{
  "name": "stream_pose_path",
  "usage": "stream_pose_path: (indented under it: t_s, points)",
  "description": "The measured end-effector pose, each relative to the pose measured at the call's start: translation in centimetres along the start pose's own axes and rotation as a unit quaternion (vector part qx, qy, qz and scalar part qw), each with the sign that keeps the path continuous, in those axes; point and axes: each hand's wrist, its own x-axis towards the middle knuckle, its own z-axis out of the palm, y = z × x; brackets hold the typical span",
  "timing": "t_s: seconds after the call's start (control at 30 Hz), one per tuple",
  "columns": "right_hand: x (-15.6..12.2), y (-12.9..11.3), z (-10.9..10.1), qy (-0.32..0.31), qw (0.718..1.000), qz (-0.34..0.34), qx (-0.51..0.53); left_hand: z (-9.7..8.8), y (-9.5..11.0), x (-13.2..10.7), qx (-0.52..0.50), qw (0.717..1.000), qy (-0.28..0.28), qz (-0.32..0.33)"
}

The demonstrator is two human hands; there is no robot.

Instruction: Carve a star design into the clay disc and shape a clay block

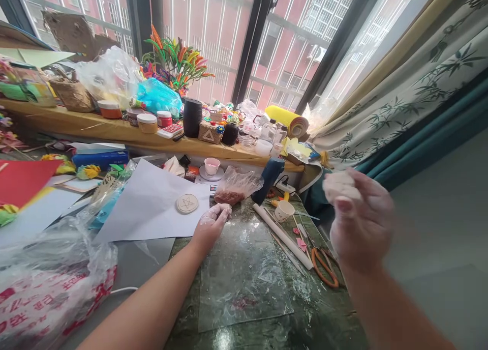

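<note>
My right hand (pixel 360 228), dusted white, is raised at the right and closed around a lump of whitish clay (pixel 340 186); motion smears it a little. Over the far left edge of a clear, smeared board (pixel 244 273), my left hand (pixel 210 227) has its fingers pressed together. Whatever is in that pinch, if anything, is too small to name. A round pale clay disc (pixel 186 203) with a star scored into it lies on white paper (pixel 148 202), just left of my left hand. Behind that hand sits a plastic bag (pixel 236 184) with reddish-brown contents.
Right of the board lie a white rolling rod (pixel 282 236), a paper cup (pixel 284 210) and orange-handled scissors (pixel 324 268). A dark blue cylinder (pixel 269 179) stands behind. Crumpled plastic bags (pixel 57 279) fill the left. Jars and crafts crowd the windowsill (pixel 152 142).
</note>
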Motion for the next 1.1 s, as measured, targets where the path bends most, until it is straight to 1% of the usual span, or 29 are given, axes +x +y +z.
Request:
stream_pose_path:
  t_s: [0.03,0.07,0.1,0.13,0.17,0.2,0.23,0.27,0.33,0.47,0.57,0.63,0.67,0.73,0.77,0.83,0.87,0.9,0.97,1.03,1.07,1.1]
  points:
    - [-1.1,0.0,0.0,0.012,1.000,-0.015,-0.008,0.0,0.2,-0.1,0.006,1.000,0.000,0.001]
    - [-2.9,0.3,0.2,-0.010,0.999,-0.008,-0.030,-0.1,0.4,-0.2,0.013,1.000,0.001,0.002]
    - [-5.1,0.8,0.6,-0.101,0.992,0.022,-0.067,-0.2,0.5,-0.2,0.021,1.000,0.001,0.003]
    - [-7.5,1.4,1.1,-0.232,0.964,0.049,-0.118,-0.3,0.6,-0.3,0.032,0.999,0.000,0.005]
    - [-9.9,2.0,1.5,-0.285,0.947,0.059,-0.134,-0.4,0.6,-0.3,0.044,0.999,0.000,0.009]
    - [-11.9,2.6,1.9,-0.308,0.938,0.068,-0.145,-0.5,0.6,-0.4,0.058,0.998,-0.001,0.013]
    - [-13.6,3.1,2.1,-0.307,0.931,0.090,-0.177,-0.6,0.6,-0.4,0.073,0.997,-0.002,0.018]
    - [-14.7,3.6,2.3,-0.293,0.928,0.112,-0.200,-0.6,0.5,-0.4,0.087,0.996,-0.004,0.025]
    - [-15.6,4.3,2.6,-0.290,0.918,0.147,-0.229,-0.6,0.6,-0.3,0.105,0.994,-0.007,0.036]
    - [-15.5,5.4,3.8,-0.356,0.898,0.155,-0.208,-0.5,0.8,-0.3,0.108,0.994,-0.006,0.027]
    - [-15.9,5.9,4.7,-0.351,0.902,0.180,-0.179,-0.5,0.8,-0.3,0.109,0.994,-0.006,0.023]
    - [-16.1,5.9,4.9,-0.328,0.910,0.210,-0.142,-0.6,0.6,-0.3,0.112,0.993,-0.006,0.028]
    - [-16.1,5.9,5.0,-0.309,0.914,0.236,-0.115,-0.6,0.5,-0.3,0.111,0.993,-0.006,0.028]
    - [-15.7,5.7,5.1,-0.237,0.912,0.333,-0.027,-0.6,0.2,-0.2,0.102,0.994,-0.005,0.025]
    - [-15.3,5.7,5.2,-0.193,0.901,0.388,0.023,-0.6,0.1,-0.2,0.096,0.995,-0.004,0.024]
    - [-14.2,5.7,5.6,-0.117,0.865,0.476,0.107,-0.6,0.0,-0.2,0.087,0.996,-0.007,0.027]
    - [-13.3,5.7,5.7,-0.097,0.849,0.502,0.133,-0.5,0.0,-0.2,0.085,0.996,-0.008,0.029]
    - [-12.3,5.7,5.7,-0.091,0.838,0.517,0.150,-0.5,0.1,-0.2,0.081,0.996,-0.009,0.031]
    - [-9.9,5.3,5.4,-0.100,0.822,0.532,0.174,-0.4,0.2,-0.2,0.069,0.997,-0.010,0.028]
    - [-6.9,4.4,4.3,-0.105,0.811,0.540,0.199,-0.3,0.2,-0.2,0.047,0.999,-0.011,0.021]
    - [-5.4,3.8,3.6,-0.100,0.816,0.530,0.208,-0.3,0.1,-0.1,0.035,0.999,-0.013,0.019]
    - [-4.1,3.1,2.8,-0.087,0.835,0.502,0.209,-0.2,-0.1,-0.1,0.024,0.999,-0.014,0.019]
